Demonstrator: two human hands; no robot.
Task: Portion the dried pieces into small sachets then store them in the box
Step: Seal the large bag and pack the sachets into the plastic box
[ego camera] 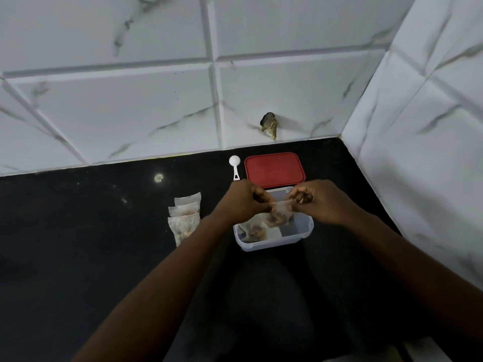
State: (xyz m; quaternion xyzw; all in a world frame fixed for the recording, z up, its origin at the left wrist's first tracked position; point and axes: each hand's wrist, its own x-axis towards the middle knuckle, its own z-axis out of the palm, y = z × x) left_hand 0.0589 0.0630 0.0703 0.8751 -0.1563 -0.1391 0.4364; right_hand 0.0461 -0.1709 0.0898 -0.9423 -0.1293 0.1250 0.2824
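Note:
A small clear sachet (281,214) with brown dried pieces hangs above the clear plastic box (305,232). My left hand (244,199) pinches its top edge on the left, and my right hand (317,201) pinches the same edge on the right, stretching it between them. Inside the box lies another filled sachet (252,229). Three filled sachets (185,218) lie overlapping in a row on the black counter, left of the box.
The box's red lid (274,169) lies just behind it, near the wall. A white measuring scoop (234,165) rests left of the lid. Tiled walls (156,100) close in the back and the right side. A chipped hole (269,125) marks the back wall.

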